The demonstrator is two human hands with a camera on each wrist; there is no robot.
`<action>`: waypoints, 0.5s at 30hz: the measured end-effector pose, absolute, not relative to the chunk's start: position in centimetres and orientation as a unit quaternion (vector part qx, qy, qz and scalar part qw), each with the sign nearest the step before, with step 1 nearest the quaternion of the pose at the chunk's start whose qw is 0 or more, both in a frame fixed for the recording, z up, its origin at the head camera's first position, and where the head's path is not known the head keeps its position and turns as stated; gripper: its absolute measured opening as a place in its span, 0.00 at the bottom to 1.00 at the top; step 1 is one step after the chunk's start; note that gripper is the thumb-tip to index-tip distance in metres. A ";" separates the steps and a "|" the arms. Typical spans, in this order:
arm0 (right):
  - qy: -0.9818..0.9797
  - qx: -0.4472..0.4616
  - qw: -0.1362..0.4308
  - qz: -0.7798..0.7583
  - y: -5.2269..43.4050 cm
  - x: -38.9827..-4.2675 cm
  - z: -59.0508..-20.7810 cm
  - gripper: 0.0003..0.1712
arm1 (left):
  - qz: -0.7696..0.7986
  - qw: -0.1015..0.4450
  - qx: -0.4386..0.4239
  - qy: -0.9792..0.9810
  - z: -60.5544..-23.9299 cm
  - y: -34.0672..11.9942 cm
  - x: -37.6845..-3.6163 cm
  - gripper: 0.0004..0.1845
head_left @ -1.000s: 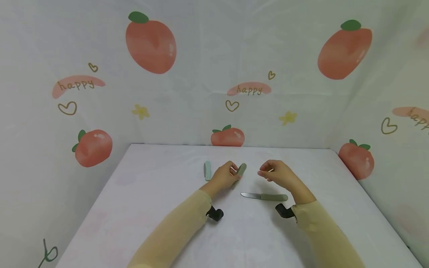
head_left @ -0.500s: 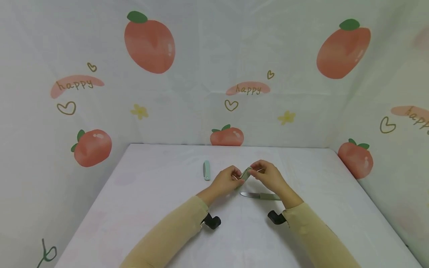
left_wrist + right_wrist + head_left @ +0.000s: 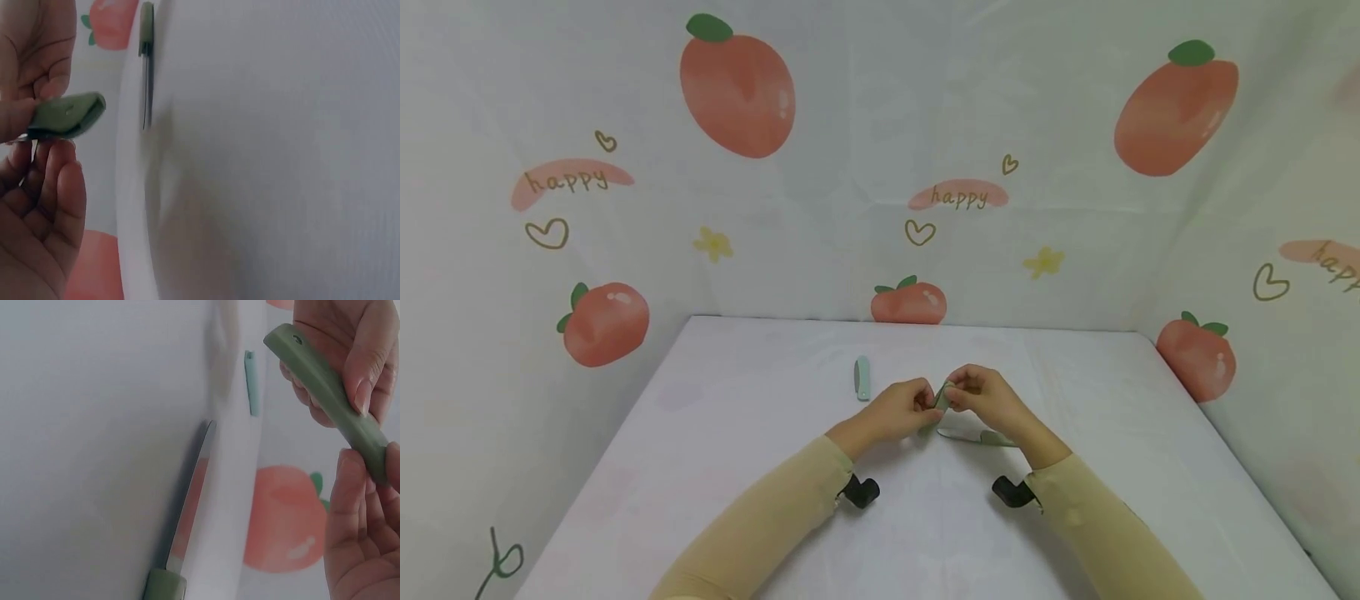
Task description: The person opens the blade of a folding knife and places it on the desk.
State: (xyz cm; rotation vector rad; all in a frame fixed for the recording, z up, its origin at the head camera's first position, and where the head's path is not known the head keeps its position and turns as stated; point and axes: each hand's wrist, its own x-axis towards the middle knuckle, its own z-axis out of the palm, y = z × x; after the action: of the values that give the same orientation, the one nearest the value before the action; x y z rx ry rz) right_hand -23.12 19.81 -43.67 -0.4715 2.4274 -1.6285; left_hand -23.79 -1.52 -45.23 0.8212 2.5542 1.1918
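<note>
My left hand (image 3: 897, 408) and right hand (image 3: 991, 404) meet above the middle of the table. Both pinch a slim green handle-shaped tool (image 3: 325, 390) with a small hole near one end. In the right wrist view, the left thumb lies along its middle and the right fingertips grip its lower end. A sliver of metal shows by the tool (image 3: 70, 115) in the left wrist view; fingers hide the rest. Just below the hands lies a knife (image 3: 961, 434) with a bare blade pointing left, its green handle partly covered by the right wrist.
A mint-green folded tool (image 3: 862, 379) lies on the white-covered table (image 3: 752, 392), left of and beyond the hands. A cloth backdrop (image 3: 842, 108) printed with fruit rises behind the table. Black wrist cameras (image 3: 861, 492) sit at the cuffs.
The right hand has come left from apart and now grips the tool's end alongside the left hand. Both hands have lowered slightly toward me, and the tool has turned.
</note>
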 end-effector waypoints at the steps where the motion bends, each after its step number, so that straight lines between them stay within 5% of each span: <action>1: 0.815 -0.164 0.095 -0.547 19.8 -23.1 -43.7 0.12 | 0.391 0.103 0.289 0.868 -45.2 -1.7 -23.8 0.09; 15: 0.807 -0.185 0.139 -0.543 19.6 -22.7 -43.4 0.13 | 0.418 0.128 0.320 0.841 -45.3 -2.6 -23.1 0.10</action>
State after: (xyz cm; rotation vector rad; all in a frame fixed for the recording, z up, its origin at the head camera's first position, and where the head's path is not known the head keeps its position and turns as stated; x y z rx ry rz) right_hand -22.69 19.59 -43.45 -0.5352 2.3328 -1.5707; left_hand -23.13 -2.58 -45.26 0.9311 2.4462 1.2149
